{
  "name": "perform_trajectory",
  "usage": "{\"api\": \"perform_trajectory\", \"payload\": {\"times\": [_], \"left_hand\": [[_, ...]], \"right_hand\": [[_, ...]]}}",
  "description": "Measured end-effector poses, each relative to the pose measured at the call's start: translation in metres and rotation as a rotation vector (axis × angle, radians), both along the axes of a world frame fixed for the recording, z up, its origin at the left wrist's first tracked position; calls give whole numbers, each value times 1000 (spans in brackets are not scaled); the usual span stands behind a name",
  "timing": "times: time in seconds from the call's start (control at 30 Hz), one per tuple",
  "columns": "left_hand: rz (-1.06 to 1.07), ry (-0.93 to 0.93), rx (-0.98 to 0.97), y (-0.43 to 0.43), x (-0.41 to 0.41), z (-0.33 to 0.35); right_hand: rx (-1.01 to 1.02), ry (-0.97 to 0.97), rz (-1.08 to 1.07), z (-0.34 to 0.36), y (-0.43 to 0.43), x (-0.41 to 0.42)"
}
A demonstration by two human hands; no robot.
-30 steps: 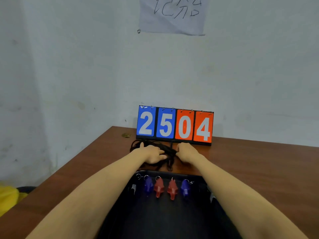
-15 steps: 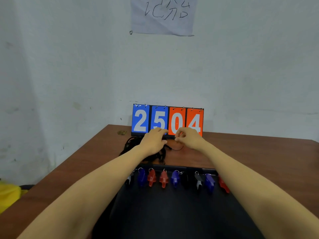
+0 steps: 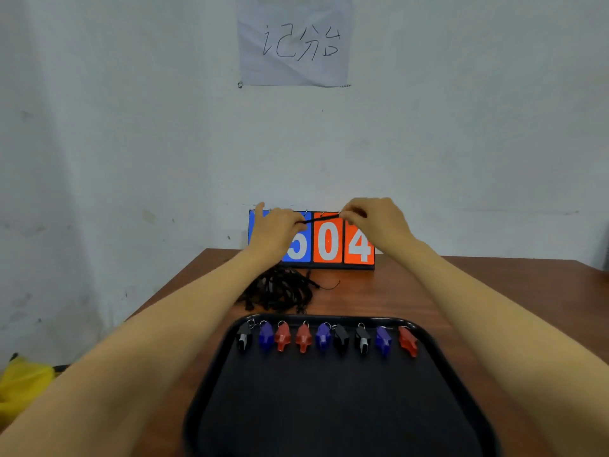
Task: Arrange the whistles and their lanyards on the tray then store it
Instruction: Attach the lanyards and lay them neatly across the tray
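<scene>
A black tray (image 3: 329,407) lies on the wooden table in front of me. Several whistles (image 3: 324,338) in black, blue and red sit in a row along its far edge. A tangled pile of black lanyards (image 3: 280,290) rests on the table just beyond the tray. My left hand (image 3: 276,230) and my right hand (image 3: 375,219) are raised above the pile, in front of the scoreboard. Each pinches one end of a single black lanyard (image 3: 321,219), stretched taut between them.
A flip scoreboard (image 3: 328,242) showing 5, 0, 4 stands at the table's (image 3: 494,291) back edge against the white wall. A paper sign (image 3: 296,41) hangs above it. Something yellow (image 3: 23,387) lies low at the far left, beside the table.
Both hands have risen from the lanyard pile and moved apart, pulling one lanyard straight between them. The view has tilted so the whole row of whistles shows.
</scene>
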State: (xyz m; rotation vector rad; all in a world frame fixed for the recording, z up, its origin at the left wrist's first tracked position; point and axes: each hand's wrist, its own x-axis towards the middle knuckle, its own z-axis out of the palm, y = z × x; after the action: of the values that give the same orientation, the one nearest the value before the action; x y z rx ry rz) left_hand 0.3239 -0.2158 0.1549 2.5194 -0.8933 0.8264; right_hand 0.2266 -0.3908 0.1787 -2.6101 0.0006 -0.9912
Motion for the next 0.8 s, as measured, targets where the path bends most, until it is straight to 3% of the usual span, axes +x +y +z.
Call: {"api": "perform_trajectory", "payload": {"times": [0.13, 0.3, 0.63, 0.8], "left_hand": [[14, -36, -95, 22, -2, 23], [69, -58, -125, 46, -9, 44], [28, 7, -241, 102, -62, 52], [-55, 234, -104, 126, -102, 17]], "right_hand": [[-61, -261, -131, 23, -11, -23], [48, -357, -215, 33, -32, -47], [228, -269, -192, 28, -33, -103], [380, -168, -222, 2, -22, -137]]}}
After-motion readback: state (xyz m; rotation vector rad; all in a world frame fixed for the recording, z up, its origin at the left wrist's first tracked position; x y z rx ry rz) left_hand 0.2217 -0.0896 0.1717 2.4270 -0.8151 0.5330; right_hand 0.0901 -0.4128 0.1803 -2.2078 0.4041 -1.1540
